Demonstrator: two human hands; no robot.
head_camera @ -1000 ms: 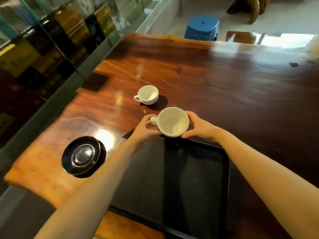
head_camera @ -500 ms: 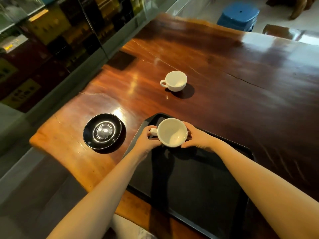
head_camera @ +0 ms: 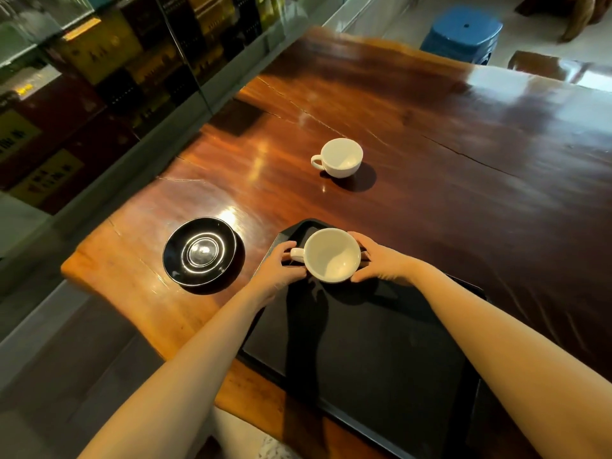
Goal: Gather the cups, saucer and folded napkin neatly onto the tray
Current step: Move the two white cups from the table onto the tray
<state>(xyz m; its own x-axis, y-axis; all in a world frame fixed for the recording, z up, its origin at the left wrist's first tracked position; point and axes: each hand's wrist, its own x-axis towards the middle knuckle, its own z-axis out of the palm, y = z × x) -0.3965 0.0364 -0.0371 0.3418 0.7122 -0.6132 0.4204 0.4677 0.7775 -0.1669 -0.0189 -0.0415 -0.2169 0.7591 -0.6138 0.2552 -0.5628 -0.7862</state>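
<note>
A large white cup (head_camera: 332,255) sits over the far left corner of the black tray (head_camera: 374,352). My left hand (head_camera: 278,268) grips it at the handle side and my right hand (head_camera: 381,260) presses its other side. I cannot tell whether the cup rests on the tray or hangs just above it. A smaller white cup (head_camera: 341,157) stands upright on the wooden table beyond the tray. A glossy black saucer (head_camera: 200,253) lies on the table to the left of the tray. No napkin is in view.
The wooden table (head_camera: 463,144) ends close to the left of the saucer, with a glass-fronted cabinet (head_camera: 109,61) beyond. A blue stool (head_camera: 462,31) stands past the table's far edge. The tray's near corner reaches past the table's front edge.
Both hands have brought the large cup toward me and down, from beyond the tray's far rim to its far left corner. The camera view has also shifted.
</note>
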